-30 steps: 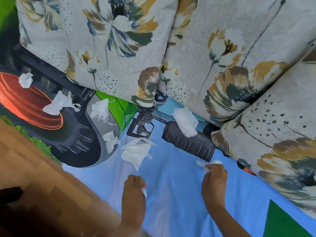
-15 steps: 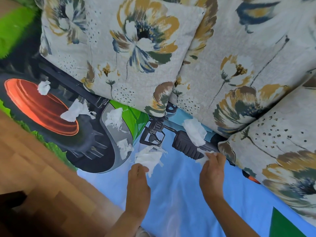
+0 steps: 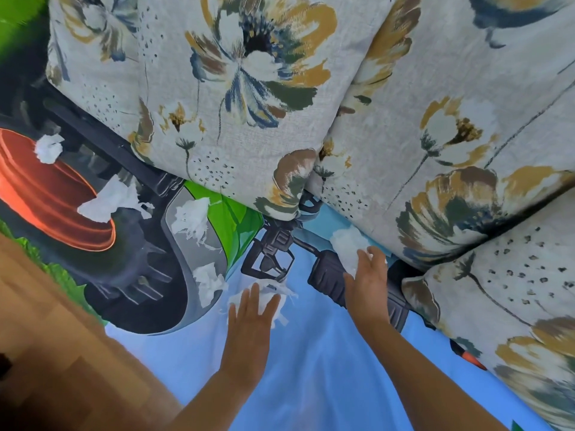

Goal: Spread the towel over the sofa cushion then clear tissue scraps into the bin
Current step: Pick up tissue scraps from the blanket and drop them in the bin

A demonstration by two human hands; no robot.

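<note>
A printed towel [image 3: 311, 384], blue with a dark tractor picture, lies spread over the sofa seat. Several white tissue scraps lie on it: one on the orange wheel [image 3: 49, 148], a torn one [image 3: 104, 203], one on the grey print [image 3: 189, 216] and one below it [image 3: 208, 283]. My left hand [image 3: 250, 331] lies with straight, spread fingers on a ragged scrap [image 3: 277, 294]. My right hand [image 3: 367, 281] reaches with straight fingers onto a crumpled scrap [image 3: 343, 244] at the foot of the back cushions. No bin is in view.
Large floral back cushions [image 3: 249, 104] [image 3: 451, 135] lean over the rear of the seat, and another floral cushion [image 3: 513, 306] crowds the right side. Wooden floor [image 3: 56, 353] runs along the lower left, beside the towel's edge.
Both hands have moved forward across the towel. The left has gone from pinching a small bit to lying flat on the ragged scrap; the right has reached the crumpled scrap by the cushions.
</note>
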